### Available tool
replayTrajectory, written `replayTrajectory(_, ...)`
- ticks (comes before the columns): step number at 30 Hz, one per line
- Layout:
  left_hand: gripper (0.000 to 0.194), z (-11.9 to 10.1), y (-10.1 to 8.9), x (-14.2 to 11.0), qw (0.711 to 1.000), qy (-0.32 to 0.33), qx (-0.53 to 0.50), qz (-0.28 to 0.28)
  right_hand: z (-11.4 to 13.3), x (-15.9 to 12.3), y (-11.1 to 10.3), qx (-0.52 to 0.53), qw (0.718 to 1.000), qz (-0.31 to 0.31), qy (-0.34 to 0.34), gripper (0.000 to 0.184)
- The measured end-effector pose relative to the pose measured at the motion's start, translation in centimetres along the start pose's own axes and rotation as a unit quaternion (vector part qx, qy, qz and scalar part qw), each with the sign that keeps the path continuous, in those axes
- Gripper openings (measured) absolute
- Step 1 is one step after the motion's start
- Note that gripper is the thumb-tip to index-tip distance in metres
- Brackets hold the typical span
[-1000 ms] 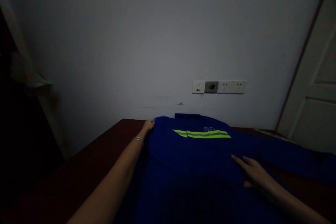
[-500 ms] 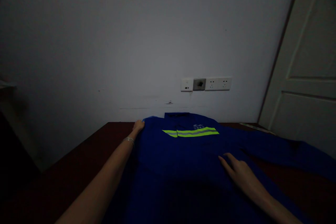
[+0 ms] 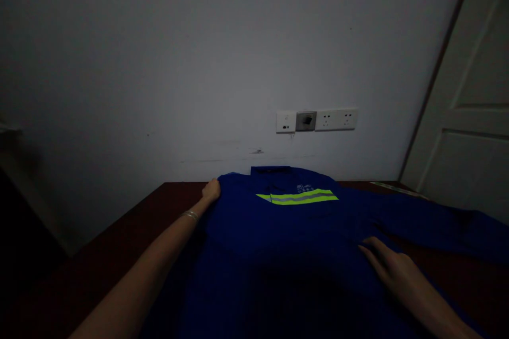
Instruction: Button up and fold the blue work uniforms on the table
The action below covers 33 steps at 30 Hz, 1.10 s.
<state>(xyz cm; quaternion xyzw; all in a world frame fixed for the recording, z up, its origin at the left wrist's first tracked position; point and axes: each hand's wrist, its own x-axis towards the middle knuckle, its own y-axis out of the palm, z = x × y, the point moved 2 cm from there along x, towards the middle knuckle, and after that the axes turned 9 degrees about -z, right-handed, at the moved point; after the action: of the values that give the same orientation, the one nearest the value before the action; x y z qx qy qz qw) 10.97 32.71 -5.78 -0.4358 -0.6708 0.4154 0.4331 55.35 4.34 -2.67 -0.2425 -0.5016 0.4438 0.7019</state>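
Observation:
A blue long-sleeved work jacket (image 3: 238, 238) lies spread out, its collar toward the wall, a yellow-green and grey reflective stripe (image 3: 304, 197) and small white print across the chest. At the shoulder edge on the left, my left hand (image 3: 212, 189) is closed on the cloth; its fingertips are hidden. My right hand (image 3: 387, 262) is at the jacket's right side, below the armpit. Its thumb and forefinger are pinched together on the fabric there. One sleeve stretches away to the right, while the left-side sleeve is out of sight. The lower front is in deep shadow.
Beneath the jacket is a dark red tabletop (image 3: 147, 217), set against a pale wall (image 3: 159, 63). Sockets and a switch (image 3: 336, 119) are on the wall above the collar. A panelled door (image 3: 473, 153) stands at the right. A thin strip (image 3: 397, 189) lies at the back edge.
My right hand has moved right across the jacket to its side, and its thumb and forefinger have come together. My left hand keeps its hold at the shoulder. The view has shifted slightly.

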Motion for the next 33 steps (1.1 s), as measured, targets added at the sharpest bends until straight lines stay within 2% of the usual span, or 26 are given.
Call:
replayTrajectory(5,0.036,-0.8,0.3,-0.9,0.999,0.027,0.01,-0.029,-0.4,-0.9,0.5,-0.067,0.997,0.019,-0.025,0.033)
replayTrajectory(8,0.039,-0.8,-0.4,-1.4,0.998,0.051,0.021,-0.04,-0.1,-1.2,-0.1,-0.147,0.988,0.027,-0.043,0.04)
replayTrajectory(11,0.041,-0.2,-1.9,-1.7,0.994,0.087,0.043,-0.047,1.0,-1.5,-1.7,-0.208,0.974,0.011,-0.089,0.042)
replayTrajectory(14,0.04,1.1,-4.1,-1.8,0.992,0.109,0.054,-0.034,3.1,-1.9,-3.2,-0.186,0.964,-0.009,-0.19,0.04)
replayTrajectory(16,0.038,2.3,-5.7,-1.9,0.992,0.111,0.055,-0.014,4.6,-2.5,-3.8,-0.15,0.959,0.003,-0.241,0.037)
replayTrajectory(18,0.037,3.7,-7.2,-2.2,0.991,0.122,0.043,0.027,5.9,-3.3,-3.9,-0.113,0.956,0.043,-0.266,0.034)
replayTrajectory(20,0.034,4.9,-8.3,-3.1,0.982,0.162,0.01,0.096,6.6,-4.1,-3.6,-0.086,0.953,0.093,-0.275,0.034)
replayTrajectory(22,0.028,5.8,-9.1,-4.6,0.961,0.224,-0.027,0.164,6.8,-4.8,-3.0,-0.071,0.951,0.14,-0.268,0.037)
replayTrajectory(24,0.021,6.4,-9.6,-6.4,0.94,0.274,-0.046,0.198,6.6,-5.1,-2.4,-0.059,0.95,0.176,-0.251,0.04)
replayTrajectory(26,0.019,6.9,-9.7,-8.3,0.928,0.302,-0.042,0.215,6.5,-5.0,-1.9,-0.046,0.95,0.203,-0.233,0.042)
replayTrajectory(29,0.018,7.4,-9.3,-10.7,0.927,0.299,-0.012,0.225,6.7,-4.6,-1.4,-0.042,0.948,0.224,-0.221,0.042)
replayTrajectory(33,0.026,7.4,-8.6,-12.8,0.944,0.274,0.017,0.182,7.6,-4.2,-1.1,-0.042,0.946,0.224,-0.233,0.043)
